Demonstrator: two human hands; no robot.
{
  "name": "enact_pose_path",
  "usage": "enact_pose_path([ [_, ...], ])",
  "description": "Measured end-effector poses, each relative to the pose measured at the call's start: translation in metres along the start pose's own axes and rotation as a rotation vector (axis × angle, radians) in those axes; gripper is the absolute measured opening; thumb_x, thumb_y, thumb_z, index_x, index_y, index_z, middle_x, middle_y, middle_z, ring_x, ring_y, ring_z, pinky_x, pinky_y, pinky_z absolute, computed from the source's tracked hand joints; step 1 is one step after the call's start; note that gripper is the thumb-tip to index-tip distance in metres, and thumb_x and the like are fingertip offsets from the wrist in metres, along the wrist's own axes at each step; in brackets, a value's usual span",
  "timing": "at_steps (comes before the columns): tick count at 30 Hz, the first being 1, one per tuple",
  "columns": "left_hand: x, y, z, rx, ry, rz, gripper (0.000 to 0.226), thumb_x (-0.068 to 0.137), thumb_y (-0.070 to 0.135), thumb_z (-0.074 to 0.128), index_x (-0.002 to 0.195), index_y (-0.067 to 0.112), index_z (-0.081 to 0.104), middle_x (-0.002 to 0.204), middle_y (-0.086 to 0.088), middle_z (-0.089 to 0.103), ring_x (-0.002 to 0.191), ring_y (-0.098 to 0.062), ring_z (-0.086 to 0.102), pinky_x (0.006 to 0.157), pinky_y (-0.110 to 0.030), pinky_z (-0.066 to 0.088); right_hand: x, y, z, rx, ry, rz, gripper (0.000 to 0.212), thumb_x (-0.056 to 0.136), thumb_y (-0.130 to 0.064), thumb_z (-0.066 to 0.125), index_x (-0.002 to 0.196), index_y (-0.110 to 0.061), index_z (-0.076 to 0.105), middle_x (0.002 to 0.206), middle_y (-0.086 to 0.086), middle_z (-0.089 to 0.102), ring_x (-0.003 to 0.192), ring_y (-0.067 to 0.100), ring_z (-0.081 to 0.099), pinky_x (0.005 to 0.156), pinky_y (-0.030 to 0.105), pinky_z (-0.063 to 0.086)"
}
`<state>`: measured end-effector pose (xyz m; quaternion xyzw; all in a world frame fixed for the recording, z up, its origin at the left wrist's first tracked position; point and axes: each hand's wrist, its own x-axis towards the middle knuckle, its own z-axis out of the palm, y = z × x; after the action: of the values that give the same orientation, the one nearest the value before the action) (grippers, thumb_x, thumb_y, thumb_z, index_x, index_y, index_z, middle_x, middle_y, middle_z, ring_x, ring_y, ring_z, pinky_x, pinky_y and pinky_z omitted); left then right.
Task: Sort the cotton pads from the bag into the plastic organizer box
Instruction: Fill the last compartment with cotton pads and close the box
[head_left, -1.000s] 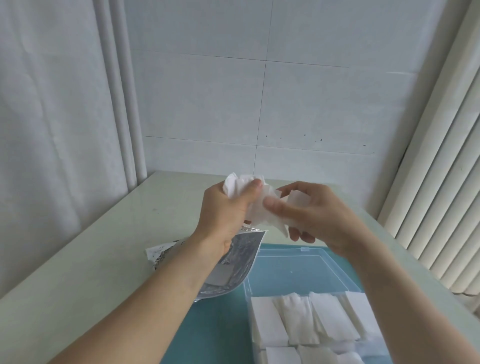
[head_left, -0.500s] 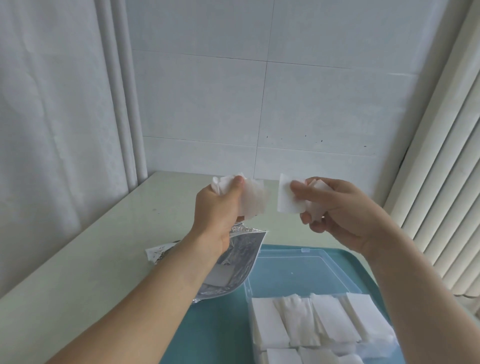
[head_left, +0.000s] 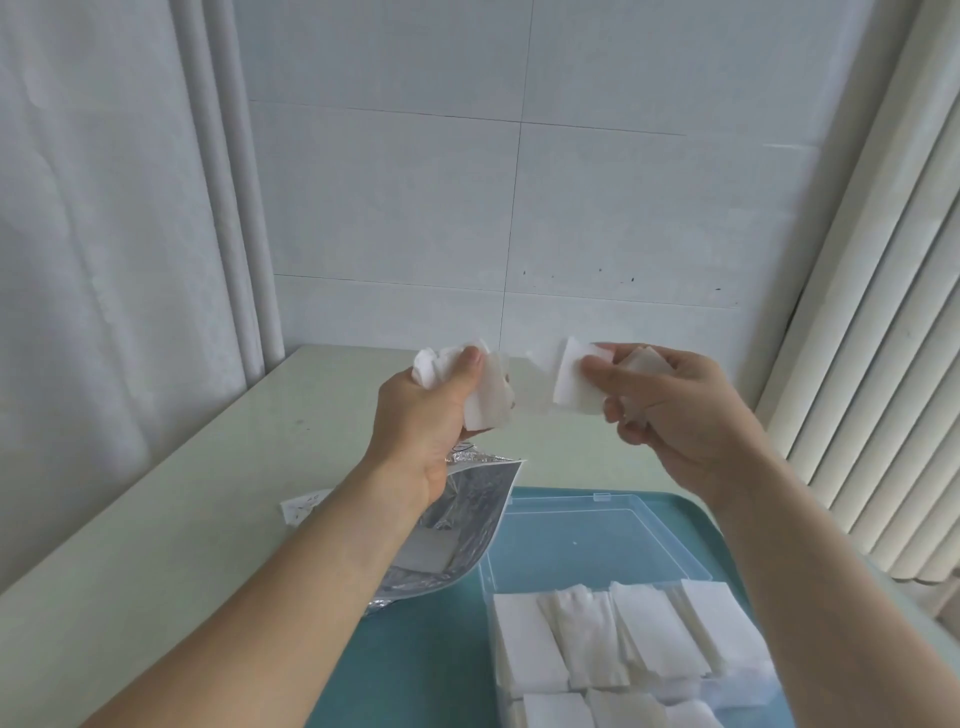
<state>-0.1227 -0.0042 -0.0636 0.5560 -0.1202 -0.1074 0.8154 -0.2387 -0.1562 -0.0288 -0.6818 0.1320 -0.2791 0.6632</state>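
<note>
The right hand (head_left: 670, 410) pinches a flat white rectangular cotton pad (head_left: 576, 382) under its thumb, with more pads tucked behind its curled fingers; the left hand (head_left: 431, 410) grips a crumpled white bunch of cotton pads (head_left: 485, 395), thumb pressed on top. A second ago both hands met on one clump; they have since drawn apart, so the pad looks peeled free, with only a thin wisp between the two. That likely readies it for laying down. Both forearms reach up from the bottom edge, the hands raised side by side above the pale green tabletop (head_left: 208, 493). Beneath the left wrist lies the opened silver foil bag (head_left: 462, 519); the clear plastic organizer box (head_left: 571, 535), on a teal tray (head_left: 415, 665), already holds rows of stacked pads (head_left: 602, 639) near its front.
</note>
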Motion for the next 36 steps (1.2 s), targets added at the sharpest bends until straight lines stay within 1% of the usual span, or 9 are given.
enact_pose_path([
  [6, -0.004, 0.002, 0.001, -0.022, -0.049, -0.002, 0.012, 0.090, 0.020, 0.072, 0.093, 0.008, 0.069, 0.090, -0.010, 0.075, 0.081, -0.026, 0.072, 0.076, -0.043, 0.061, -0.002, -0.007, -0.006, 0.038, -0.244, 0.099, 0.017, 0.081, -0.017, 0.071, 0.094, -0.008, 0.071, 0.076, 0.003, 0.064, 0.053, 0.012, 0.052, 0.043, 0.019, 0.035],
  [13, -0.014, -0.001, 0.007, -0.006, -0.111, -0.064, 0.020, 0.093, 0.019, 0.068, 0.100, 0.000, 0.068, 0.086, -0.013, 0.071, 0.062, -0.022, 0.068, 0.066, -0.041, 0.062, -0.004, 0.000, 0.009, 0.053, -0.301, 0.112, 0.013, 0.081, -0.020, 0.070, 0.086, -0.009, 0.068, 0.072, 0.002, 0.063, 0.049, 0.011, 0.051, 0.041, 0.019, 0.033],
  [17, -0.016, 0.003, 0.006, -0.116, -0.220, -0.193, 0.026, 0.094, 0.016, 0.066, 0.112, -0.002, 0.065, 0.096, -0.020, 0.070, 0.071, -0.030, 0.069, 0.064, -0.038, 0.062, -0.006, -0.006, 0.002, 0.135, -0.329, 0.093, 0.017, 0.081, -0.017, 0.070, 0.094, -0.006, 0.069, 0.067, -0.001, 0.058, 0.047, 0.008, 0.045, 0.041, 0.017, 0.028],
  [20, -0.019, 0.001, 0.011, -0.063, -0.312, -0.267, 0.022, 0.095, 0.020, 0.063, 0.109, 0.005, 0.070, 0.103, -0.015, 0.070, 0.084, -0.026, 0.068, 0.064, -0.034, 0.061, -0.007, -0.004, 0.002, -0.210, -0.241, 0.045, 0.024, 0.083, -0.011, 0.076, 0.106, -0.005, 0.072, 0.058, 0.003, 0.060, 0.049, 0.016, 0.048, 0.041, 0.022, 0.033],
  [24, -0.023, 0.003, 0.013, -0.114, -0.380, -0.378, 0.039, 0.104, 0.032, 0.045, 0.121, 0.001, 0.062, 0.115, -0.018, 0.071, 0.102, -0.032, 0.069, 0.081, -0.042, 0.060, -0.006, 0.000, -0.001, -0.575, -0.158, 0.037, 0.010, 0.082, -0.024, 0.078, 0.091, -0.020, 0.076, 0.054, 0.005, 0.063, 0.055, 0.023, 0.044, 0.056, 0.032, 0.037],
  [27, -0.023, 0.009, 0.008, -0.127, -0.512, -0.433, 0.052, 0.107, 0.041, 0.030, 0.120, 0.002, 0.062, 0.114, -0.017, 0.071, 0.101, -0.029, 0.069, 0.085, -0.041, 0.059, -0.006, 0.000, 0.000, -0.564, -0.176, 0.005, 0.013, 0.079, -0.027, 0.083, 0.090, -0.025, 0.075, 0.050, 0.003, 0.060, 0.054, 0.022, 0.043, 0.056, 0.031, 0.035],
  [31, -0.023, 0.009, 0.008, -0.107, -0.582, -0.437, 0.060, 0.106, 0.046, 0.023, 0.115, 0.004, 0.066, 0.115, -0.013, 0.072, 0.100, -0.024, 0.070, 0.087, -0.037, 0.056, -0.008, -0.002, 0.003, -0.508, -0.200, -0.072, 0.015, 0.077, -0.017, 0.086, 0.085, -0.017, 0.073, 0.045, -0.010, 0.053, 0.041, 0.011, 0.043, 0.043, 0.017, 0.034],
  [34, -0.021, 0.009, 0.008, -0.117, -0.632, -0.435, 0.063, 0.106, 0.048, 0.023, 0.112, 0.006, 0.071, 0.116, -0.012, 0.071, 0.099, -0.024, 0.070, 0.091, -0.040, 0.056, -0.008, -0.005, -0.001, -0.400, -0.237, -0.061, 0.015, 0.076, -0.008, 0.085, 0.077, -0.013, 0.071, 0.052, 0.001, 0.054, 0.045, 0.016, 0.044, 0.041, 0.022, 0.032],
  [36, -0.021, 0.010, 0.007, -0.117, -0.732, -0.435, 0.071, 0.103, 0.055, 0.022, 0.116, 0.008, 0.073, 0.121, -0.016, 0.068, 0.105, -0.033, 0.066, 0.096, -0.046, 0.052, -0.009, -0.007, -0.003, -0.347, -0.263, -0.049, 0.015, 0.075, -0.006, 0.085, 0.076, -0.012, 0.071, 0.054, 0.003, 0.055, 0.043, 0.016, 0.043, 0.040, 0.022, 0.031],
])
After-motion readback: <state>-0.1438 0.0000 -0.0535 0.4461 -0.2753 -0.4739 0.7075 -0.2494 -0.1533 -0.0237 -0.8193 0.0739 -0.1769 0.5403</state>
